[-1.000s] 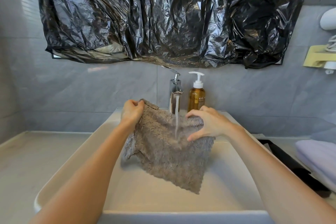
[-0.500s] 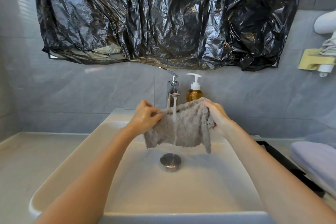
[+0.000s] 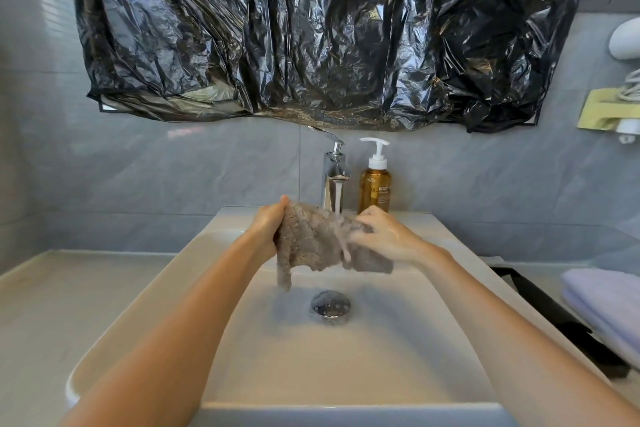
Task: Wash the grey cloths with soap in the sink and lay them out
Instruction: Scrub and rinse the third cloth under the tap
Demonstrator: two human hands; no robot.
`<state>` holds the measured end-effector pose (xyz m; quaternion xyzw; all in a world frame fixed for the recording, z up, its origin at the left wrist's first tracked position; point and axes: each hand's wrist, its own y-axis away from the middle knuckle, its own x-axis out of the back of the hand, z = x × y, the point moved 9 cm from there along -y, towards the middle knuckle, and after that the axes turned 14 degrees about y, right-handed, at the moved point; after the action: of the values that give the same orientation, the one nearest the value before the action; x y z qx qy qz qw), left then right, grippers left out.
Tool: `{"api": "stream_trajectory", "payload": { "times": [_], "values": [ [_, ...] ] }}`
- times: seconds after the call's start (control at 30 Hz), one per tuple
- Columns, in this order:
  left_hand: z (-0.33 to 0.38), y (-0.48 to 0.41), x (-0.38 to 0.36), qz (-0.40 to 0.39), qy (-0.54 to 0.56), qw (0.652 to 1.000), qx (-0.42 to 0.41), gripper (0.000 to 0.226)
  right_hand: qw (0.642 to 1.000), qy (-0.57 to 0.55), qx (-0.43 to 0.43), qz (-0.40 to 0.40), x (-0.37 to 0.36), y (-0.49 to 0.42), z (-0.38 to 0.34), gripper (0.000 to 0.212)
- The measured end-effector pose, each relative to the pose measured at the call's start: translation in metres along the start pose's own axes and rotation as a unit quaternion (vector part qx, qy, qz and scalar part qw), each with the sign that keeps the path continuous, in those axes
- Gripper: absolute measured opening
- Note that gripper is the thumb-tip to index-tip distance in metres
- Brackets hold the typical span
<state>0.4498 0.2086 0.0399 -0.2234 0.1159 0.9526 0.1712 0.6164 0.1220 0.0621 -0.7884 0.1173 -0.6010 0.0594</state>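
Right now the grey cloth (image 3: 311, 236) hangs in the air over the back part of the white sink (image 3: 145, 305), just under the tap (image 3: 333, 180), and the water runs down onto the middle of it. It is bunched up and stretches sideways from one hand to the other, with one corner drooping down on the left side above the round drain (image 3: 330, 304). The left hand (image 3: 268, 224) is closed tight around the left end, with the thumb up on top. The right hand (image 3: 382, 236) lies over the right end with its fingers (image 3: 360, 232) bent down on the cloth, pressing it; I cannot tell if it pinches it underneath. Both arms reach forward over the sink, and the two hands are about the same height. The soap bottle (image 3: 375, 189) stands just beside the tap on the right, so the right hand is the nearer one to reach it. I think the cloth is only getting wet so far, because no foam shows on it. A folded purple towel (image 3: 602, 308) lies on the counter far to the right.
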Motion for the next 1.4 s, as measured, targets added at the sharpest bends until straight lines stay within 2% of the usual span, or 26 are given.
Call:
{"api": "stream_trajectory", "payload": {
  "times": [0.1, 0.17, 0.2, 0.27, 0.33, 0.4, 0.43, 0.5, 0.53, 0.57, 0.63, 0.67, 0.73, 0.8, 0.9, 0.97, 1.03, 1.17, 1.3, 1.4],
  "values": [
    [-0.002, 0.007, -0.013, -0.083, -0.101, 0.991, 0.008, 0.057, 0.982, -0.178, -0.057, -0.023, 0.000, 0.001, 0.007, 0.029],
    [-0.004, 0.010, -0.017, -0.091, -0.198, 0.975, -0.030, 0.079, 0.964, -0.253, -0.081, 0.006, 0.005, 0.003, 0.008, 0.017],
    [-0.004, 0.012, -0.021, -0.097, -0.241, 0.964, -0.053, 0.079, 0.956, -0.279, -0.089, 0.032, 0.009, 0.003, 0.009, 0.012],
    [-0.010, 0.018, -0.037, -0.140, -0.325, 0.932, -0.081, 0.055, 0.935, -0.332, -0.104, 0.068, 0.010, 0.002, 0.009, 0.013],
    [-0.016, 0.018, -0.045, -0.149, -0.375, 0.909, -0.107, 0.037, 0.914, -0.381, -0.113, 0.081, 0.004, 0.002, 0.004, 0.017],
    [-0.015, 0.015, -0.046, -0.115, -0.391, 0.903, -0.136, 0.022, 0.906, -0.396, -0.123, 0.083, -0.005, 0.004, -0.004, 0.020],
    [-0.012, 0.016, -0.047, -0.089, -0.431, 0.883, -0.164, 0.022, 0.905, -0.398, -0.128, 0.078, -0.010, 0.005, -0.009, 0.023],
    [-0.001, 0.021, -0.047, -0.011, -0.533, 0.812, -0.237, 0.026, 0.907, -0.399, -0.128, 0.054, -0.023, 0.005, -0.016, 0.031],
    [0.003, 0.023, -0.047, 0.007, -0.530, 0.807, -0.260, 0.023, 0.905, -0.405, -0.126, 0.036, -0.031, 0.004, -0.019, 0.032],
    [0.003, 0.021, -0.044, 0.005, -0.489, 0.834, -0.254, 0.020, 0.898, -0.422, -0.124, 0.022, -0.037, 0.003, -0.022, 0.030],
    [-0.004, 0.015, -0.035, -0.032, -0.296, 0.937, -0.183, 0.015, 0.880, -0.462, -0.105, 0.003, -0.042, 0.005, -0.031, 0.033],
    [-0.007, 0.011, -0.031, -0.041, -0.208, 0.967, -0.141, 0.014, 0.881, -0.465, -0.086, 0.001, -0.042, 0.003, -0.034, 0.045],
    [-0.011, 0.008, -0.026, -0.040, -0.103, 0.990, -0.083, 0.015, 0.896, -0.441, -0.058, 0.006, -0.041, 0.002, -0.038, 0.074],
    [-0.013, 0.009, -0.026, -0.036, -0.022, 0.998, -0.046, 0.020, 0.895, -0.443, -0.060, 0.013, -0.040, 0.002, -0.037, 0.085],
    [-0.013, 0.011, -0.030, -0.057, 0.053, 0.997, -0.002, 0.021, 0.875, -0.477, -0.081, -0.007, -0.041, 0.002, -0.034, 0.077],
    [-0.012, 0.016, -0.034, -0.084, 0.057, 0.995, 0.012, 0.015, 0.892, -0.441, -0.095, -0.010, -0.035, 0.002, -0.030, 0.067],
    [-0.011, 0.015, -0.036, -0.098, -0.022, 0.995, -0.012, 0.011, 0.921, -0.376, -0.106, -0.003, -0.027, 0.004, -0.023, 0.057],
    [-0.011, 0.008, -0.044, -0.096, -0.129, 0.983, -0.091, 0.054, 0.957, -0.271, -0.106, -0.001, -0.015, 0.009, -0.024, 0.039],
    [-0.022, 0.012, -0.057, -0.134, -0.224, 0.959, -0.111, 0.043, 0.992, -0.102, -0.035, 0.068, -0.001, 0.009, -0.041, 0.030],
    [-0.026, 0.010, -0.057, -0.118, -0.271, 0.946, -0.130, 0.040, 0.999, -0.002, 0.020, 0.047, -0.011, 0.011, -0.048, 0.039]
  ]
}}
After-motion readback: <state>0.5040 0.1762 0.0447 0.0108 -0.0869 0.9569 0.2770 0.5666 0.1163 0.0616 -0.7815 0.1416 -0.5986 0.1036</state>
